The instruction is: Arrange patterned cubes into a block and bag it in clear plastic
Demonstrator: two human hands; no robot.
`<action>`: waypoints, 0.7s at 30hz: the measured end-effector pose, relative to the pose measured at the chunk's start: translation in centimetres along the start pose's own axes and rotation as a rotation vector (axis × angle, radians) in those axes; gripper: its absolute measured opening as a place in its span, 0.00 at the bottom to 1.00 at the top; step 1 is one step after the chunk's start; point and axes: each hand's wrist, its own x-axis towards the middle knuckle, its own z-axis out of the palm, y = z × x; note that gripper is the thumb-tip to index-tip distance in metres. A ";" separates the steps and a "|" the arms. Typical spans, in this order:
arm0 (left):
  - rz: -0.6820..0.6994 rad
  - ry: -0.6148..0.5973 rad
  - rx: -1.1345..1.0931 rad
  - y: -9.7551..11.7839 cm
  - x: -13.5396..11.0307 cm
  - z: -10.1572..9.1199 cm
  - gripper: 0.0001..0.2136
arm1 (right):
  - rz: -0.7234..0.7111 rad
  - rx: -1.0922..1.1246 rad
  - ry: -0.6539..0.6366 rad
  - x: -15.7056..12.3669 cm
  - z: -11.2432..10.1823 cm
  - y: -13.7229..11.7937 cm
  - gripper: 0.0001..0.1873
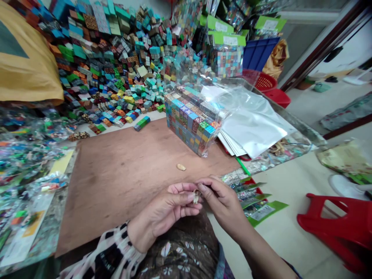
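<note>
In front of my lap, both hands meet over the near edge of a brown board (pixel 124 166). My left hand (pixel 171 207) pinches a small pale peanut (pixel 196 197), its shell apparently broken open, between thumb and fingers. Thumb and forefinger of my right hand (pixel 219 197) close on the same peanut from the other side, near a darker spot. Farther up the board lies a tan, oval peanut shell (pixel 181 167), apart from both hands; whether it is whole or half I cannot tell.
A plastic-wrapped block of colourful cubes (pixel 188 124) stands at the board's back right, beside silvery sheets (pixel 255 120). Loose cubes (pixel 116 73) are heaped behind. Small bagged pieces (pixel 26 166) cover the left. A red stool (pixel 337 221) and green-topped packets (pixel 269 213) are at right.
</note>
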 end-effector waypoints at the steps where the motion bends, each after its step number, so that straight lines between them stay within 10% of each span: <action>1: 0.009 -0.003 -0.001 0.1 0.0 0.0 0.15 | 0.039 0.036 0.024 -0.1 0.1 0.0 0.10; 21: 0.257 0.079 0.094 -0.4 0.2 0.3 0.14 | 0.371 0.525 0.135 -2.4 2.8 -0.5 0.15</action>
